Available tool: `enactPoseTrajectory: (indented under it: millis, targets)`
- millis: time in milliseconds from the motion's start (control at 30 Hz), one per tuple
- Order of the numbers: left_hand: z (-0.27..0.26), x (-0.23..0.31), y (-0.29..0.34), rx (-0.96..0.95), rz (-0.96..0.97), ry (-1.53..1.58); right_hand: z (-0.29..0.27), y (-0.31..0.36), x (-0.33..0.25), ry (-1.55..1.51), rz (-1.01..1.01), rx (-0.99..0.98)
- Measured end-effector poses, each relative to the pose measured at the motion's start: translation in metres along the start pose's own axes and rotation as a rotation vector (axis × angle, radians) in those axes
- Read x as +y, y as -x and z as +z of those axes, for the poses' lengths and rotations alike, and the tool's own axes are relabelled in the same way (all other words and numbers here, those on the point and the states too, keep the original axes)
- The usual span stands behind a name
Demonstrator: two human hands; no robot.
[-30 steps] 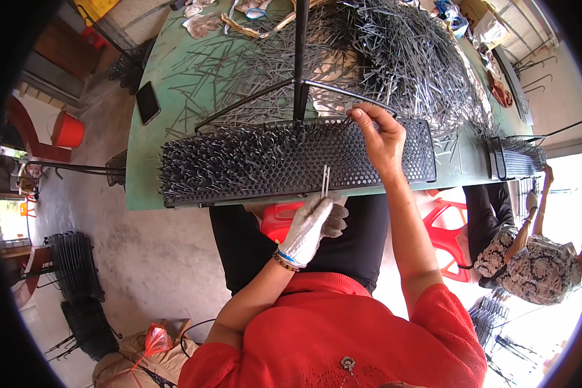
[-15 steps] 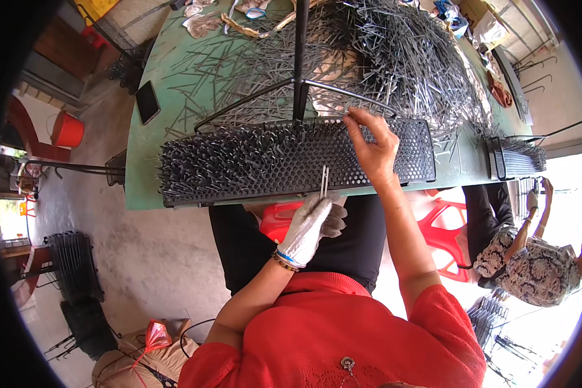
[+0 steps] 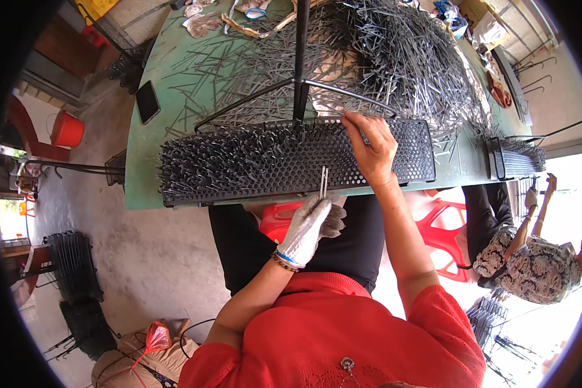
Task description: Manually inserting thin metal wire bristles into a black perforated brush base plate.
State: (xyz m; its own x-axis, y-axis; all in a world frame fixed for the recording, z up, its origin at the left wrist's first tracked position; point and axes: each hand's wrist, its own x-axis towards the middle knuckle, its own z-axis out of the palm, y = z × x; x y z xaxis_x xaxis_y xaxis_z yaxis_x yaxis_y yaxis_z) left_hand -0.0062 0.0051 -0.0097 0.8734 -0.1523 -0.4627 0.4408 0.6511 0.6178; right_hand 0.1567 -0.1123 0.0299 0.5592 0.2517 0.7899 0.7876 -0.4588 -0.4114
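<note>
A broad green tabletop (image 3: 150, 145) spreads across the upper part of the scene, seen from above by a seated person in a red short-sleeved top (image 3: 330, 330). Over its far half lies a big tangled heap of thin, dark grey metal rods (image 3: 407, 45), loose ones scattered to the left. Along the near edge sits a long, black, rectangular rack with a perforated top (image 3: 414, 145); its left part bristles with dark upright metal pieces (image 3: 220, 158), while rows of round holes show on the right. A black metal post with two sloping bars (image 3: 301, 55) rises at its far side. At far right is another person in a patterned top (image 3: 540, 271), near a red plastic stool (image 3: 447, 236).

The hands are apart. The bare right hand (image 3: 373, 149) is over the holed right part of the rack, thumb and fingers drawn together; whether they grip anything cannot be told. The left hand, in a greyish-white glove (image 3: 309, 227), is below the rack's near edge. A black rectangular phone (image 3: 148, 102) lies at the table's left. Smallest are two slim silvery pins (image 3: 324, 181), pinched in the gloved fingers and pointing up toward the rack.
</note>
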Motion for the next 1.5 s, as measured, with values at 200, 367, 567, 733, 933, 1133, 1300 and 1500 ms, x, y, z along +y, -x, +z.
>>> enactPoseTrajectory:
  millis: [200, 367, 567, 733, 933, 1133, 1300, 1500]
  targets:
    - [-0.001, -0.002, -0.001, 0.004, -0.003, -0.006, 0.001, 0.0, -0.002, -0.019, 0.055, 0.015]
    - [-0.002, -0.002, -0.002, -0.01, -0.011, 0.017, 0.004, 0.003, 0.001, 0.003, 0.023, 0.01]
    - [-0.002, -0.002, -0.001, -0.005, -0.007, 0.006, 0.006, 0.004, 0.002, 0.009, -0.001, -0.027]
    - [0.0, -0.002, -0.001, -0.011, -0.001, -0.018, 0.004, 0.003, 0.004, 0.06, -0.084, -0.154]
    - [-0.001, 0.0, -0.003, -0.007, 0.002, 0.003, 0.003, 0.004, -0.002, 0.066, 0.022, -0.053]
    - [0.005, 0.017, 0.004, -0.053, 0.107, -0.015, -0.022, -0.002, -0.046, -0.271, 0.47, -0.38]
    - [0.008, 0.02, 0.005, -0.121, 0.116, -0.059, -0.024, 0.012, -0.045, -0.615, 0.827, -0.633]
    - [0.004, 0.017, 0.007, -0.071, 0.105, -0.055, -0.023, 0.002, -0.032, -0.718, 0.802, -0.305]
